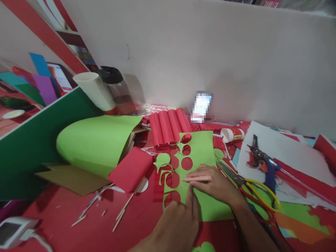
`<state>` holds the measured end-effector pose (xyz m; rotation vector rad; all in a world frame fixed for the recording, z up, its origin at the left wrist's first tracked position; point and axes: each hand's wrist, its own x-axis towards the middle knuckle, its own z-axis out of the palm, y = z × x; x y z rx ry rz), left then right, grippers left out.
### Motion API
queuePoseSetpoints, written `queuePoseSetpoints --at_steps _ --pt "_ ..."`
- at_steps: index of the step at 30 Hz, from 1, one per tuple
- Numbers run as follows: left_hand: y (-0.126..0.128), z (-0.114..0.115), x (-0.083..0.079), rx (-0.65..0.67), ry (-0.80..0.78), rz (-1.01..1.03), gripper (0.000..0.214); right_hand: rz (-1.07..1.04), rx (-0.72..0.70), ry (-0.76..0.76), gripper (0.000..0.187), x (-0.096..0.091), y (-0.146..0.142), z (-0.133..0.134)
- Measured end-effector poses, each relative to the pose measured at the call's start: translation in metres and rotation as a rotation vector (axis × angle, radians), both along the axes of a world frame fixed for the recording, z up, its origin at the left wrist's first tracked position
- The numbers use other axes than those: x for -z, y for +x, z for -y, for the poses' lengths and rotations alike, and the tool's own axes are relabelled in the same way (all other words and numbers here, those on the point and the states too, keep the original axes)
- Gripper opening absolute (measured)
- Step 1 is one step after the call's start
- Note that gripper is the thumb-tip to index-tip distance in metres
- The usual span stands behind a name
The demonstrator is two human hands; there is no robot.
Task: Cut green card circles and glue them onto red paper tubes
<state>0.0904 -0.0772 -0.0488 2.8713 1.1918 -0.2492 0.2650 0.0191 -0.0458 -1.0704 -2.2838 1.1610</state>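
A light green paper sheet [202,150] with several round holes cut in it lies on the red table. My left hand [175,224] rests on its near edge, index finger stretched out and pressing the paper. My right hand [212,183] lies on the sheet's middle, fingers together and closed around a thin pale pink stick-like object [196,179] that points left. Cut green scraps [162,161] lie just left of the sheet.
Yellow-handled scissors [249,187] and a blue glue gun [264,162] lie to the right, a glue bottle [232,134] behind. Red paper rolls [169,126], a curled green sheet [97,143], a red block [131,168], a paper cup [93,89] and a dark bottle [117,89] stand left and behind.
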Motion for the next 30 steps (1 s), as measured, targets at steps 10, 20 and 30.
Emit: queuePoseSetpoints --at_steps 10,20,30 --pt "-0.001 -0.002 -0.001 -0.002 -0.002 0.009 0.056 0.004 0.027 0.014 0.021 0.004 0.002 0.0" --pt "-0.001 -0.001 0.003 -0.012 0.042 0.04 0.053 -0.006 0.012 0.042 0.024 0.01 0.003 0.0" --pt "-0.003 0.0 0.004 -0.008 0.056 0.036 0.053 0.003 0.021 0.063 0.023 0.012 0.004 0.002"
